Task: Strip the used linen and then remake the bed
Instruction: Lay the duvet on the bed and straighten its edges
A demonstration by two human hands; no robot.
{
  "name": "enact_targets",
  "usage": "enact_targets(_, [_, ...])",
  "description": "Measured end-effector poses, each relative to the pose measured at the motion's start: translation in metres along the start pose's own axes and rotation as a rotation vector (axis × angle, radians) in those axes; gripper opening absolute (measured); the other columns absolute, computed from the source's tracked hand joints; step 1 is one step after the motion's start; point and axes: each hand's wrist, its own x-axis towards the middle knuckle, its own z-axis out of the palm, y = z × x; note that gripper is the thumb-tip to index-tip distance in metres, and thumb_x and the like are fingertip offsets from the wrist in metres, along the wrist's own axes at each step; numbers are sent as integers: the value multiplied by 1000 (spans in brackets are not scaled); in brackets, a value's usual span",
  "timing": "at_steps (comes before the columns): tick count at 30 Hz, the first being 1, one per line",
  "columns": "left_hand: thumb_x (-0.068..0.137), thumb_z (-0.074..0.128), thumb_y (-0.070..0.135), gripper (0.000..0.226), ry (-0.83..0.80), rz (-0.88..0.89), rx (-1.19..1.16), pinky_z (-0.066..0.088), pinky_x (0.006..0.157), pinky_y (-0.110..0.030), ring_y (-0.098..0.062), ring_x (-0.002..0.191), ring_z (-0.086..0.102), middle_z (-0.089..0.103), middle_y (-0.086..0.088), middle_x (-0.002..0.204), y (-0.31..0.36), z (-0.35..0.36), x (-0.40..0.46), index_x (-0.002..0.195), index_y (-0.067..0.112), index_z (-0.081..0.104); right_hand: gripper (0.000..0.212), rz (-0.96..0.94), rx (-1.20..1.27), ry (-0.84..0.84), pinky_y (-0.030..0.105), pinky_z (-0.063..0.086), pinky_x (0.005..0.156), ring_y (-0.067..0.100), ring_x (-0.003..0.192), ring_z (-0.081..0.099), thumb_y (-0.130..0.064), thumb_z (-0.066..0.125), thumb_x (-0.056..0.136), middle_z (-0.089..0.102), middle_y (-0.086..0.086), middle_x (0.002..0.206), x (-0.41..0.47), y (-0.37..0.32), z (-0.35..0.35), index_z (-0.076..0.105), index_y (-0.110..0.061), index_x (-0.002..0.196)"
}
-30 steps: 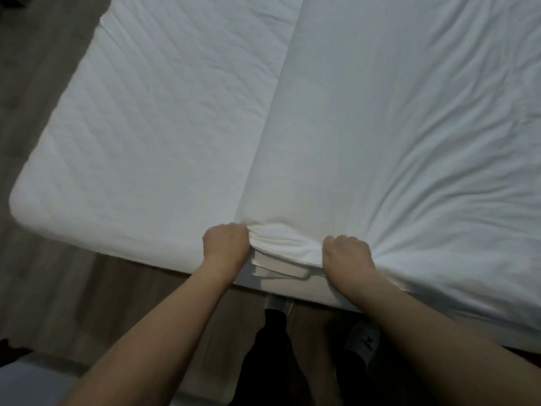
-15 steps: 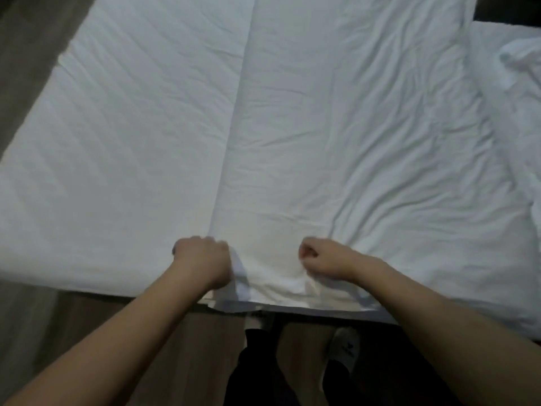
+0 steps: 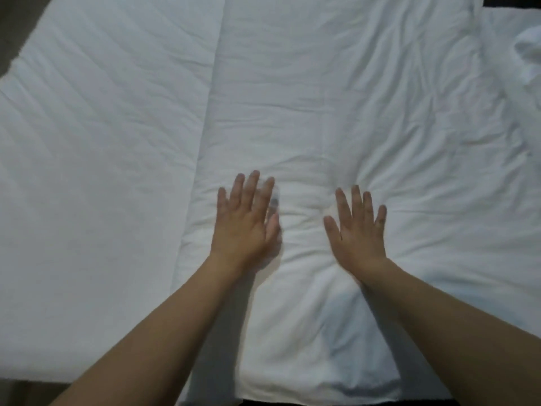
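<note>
- The mattress (image 3: 96,177), white and quilted, fills the frame; its bare part runs from nine to eleven o'clock.
- A white sheet (image 3: 351,92), wrinkled, covers the mattress from centre to three o'clock, its straight left edge running from twelve down toward seven.
- More rumpled white linen (image 3: 524,51) lies at two o'clock.
- The left hand (image 3: 244,227), just left of centre, lies flat on the sheet, fingers straight and spread, holding nothing.
- The right hand (image 3: 358,230), just right of centre, lies flat likewise, holding nothing.
</note>
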Motion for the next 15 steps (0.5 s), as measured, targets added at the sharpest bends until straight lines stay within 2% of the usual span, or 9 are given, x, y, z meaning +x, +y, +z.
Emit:
enact_targets(2, [92, 35, 39, 62, -114, 109, 49, 17, 115, -60, -32, 148, 20, 28, -8, 159, 13, 13, -10, 152, 21, 33, 71, -78, 32, 40, 52, 2, 119, 28, 149, 4, -58, 3, 96, 1, 7, 163, -19, 10, 0, 6, -21, 156])
enact_targets(4, [95, 33, 38, 60, -163, 94, 93, 13, 116, -60, -29, 149, 15, 25, -5, 160, 19, 24, -32, 153, 21, 29, 67, -193, 42, 52, 50, 9, 119, 28, 149, 12, -53, 15, 99, 13, 9, 162, -44, 27, 2, 20, -16, 154])
enact_targets(6, [96, 33, 38, 61, -176, 65, 97, 13, 117, -59, -28, 150, 12, 22, -5, 161, 24, 27, -57, 154, 19, 28, 65, -286, 6, 40, 49, 11, 119, 28, 149, 12, -49, 25, 99, 15, 9, 161, -71, 46, 7, 23, -15, 154])
enact_targets(8, [95, 35, 39, 63, -171, 118, 96, 13, 116, -60, -30, 150, 11, 20, -7, 161, 30, 27, -84, 154, 16, 28, 65, -337, -14, 35, 51, 14, 119, 29, 149, 14, -47, 30, 98, 17, 11, 161, -98, 63, 12, 25, -13, 153])
enact_targets(12, [90, 43, 46, 70, -186, 327, 138, 19, 109, -70, -37, 147, 19, 24, -14, 159, 45, 28, -135, 152, 16, 33, 70, -392, -71, -1, 57, 17, 117, 32, 147, 18, -49, 35, 95, 21, 16, 159, -142, 82, 24, 29, -7, 151])
enact_targets(15, [83, 53, 48, 68, -199, 537, 194, 21, 99, -78, -44, 142, 28, 36, -15, 154, 54, 30, -169, 147, 26, 42, 73, -416, -100, -14, 60, 21, 114, 33, 147, 19, -51, 38, 93, 22, 15, 159, -168, 91, 31, 30, -7, 150])
